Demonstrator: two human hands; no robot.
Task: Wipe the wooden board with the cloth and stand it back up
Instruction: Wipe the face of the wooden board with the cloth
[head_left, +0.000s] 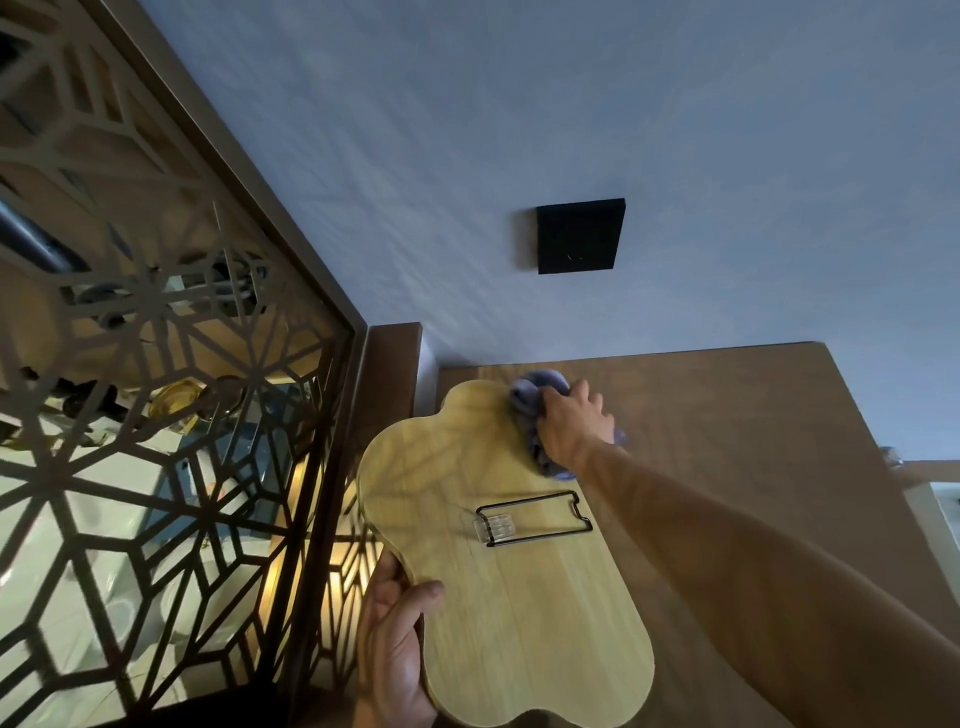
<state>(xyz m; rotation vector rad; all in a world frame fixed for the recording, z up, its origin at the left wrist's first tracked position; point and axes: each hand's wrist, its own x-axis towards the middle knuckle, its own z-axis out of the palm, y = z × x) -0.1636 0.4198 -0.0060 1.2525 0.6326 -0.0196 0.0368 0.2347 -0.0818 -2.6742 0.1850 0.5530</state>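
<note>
Grey wall (571, 104) fills the upper view, with a black square plate (580, 236) fixed to it; a brown wooden counter (727, 415) meets the wall below; a dark lattice screen (156, 338) with a star pattern stands along the left, dishes showing dimly through its gaps. Lying on the counter is the board (493, 571), pale wood with a wavy, lobed outline, its left edge beside the screen's frame; a black wire stand (535, 519) with a small clear block sits on its face near the middle. The left hand (397, 639) grips the board's near-left edge, thumb on top and fingers curled underneath; the right hand (571, 421), arm stretched forward, is closed on a bunched blue-grey cloth (535, 395) and presses it onto the board's far right corner, close to the wall; part of the cloth trails under the wrist.
</note>
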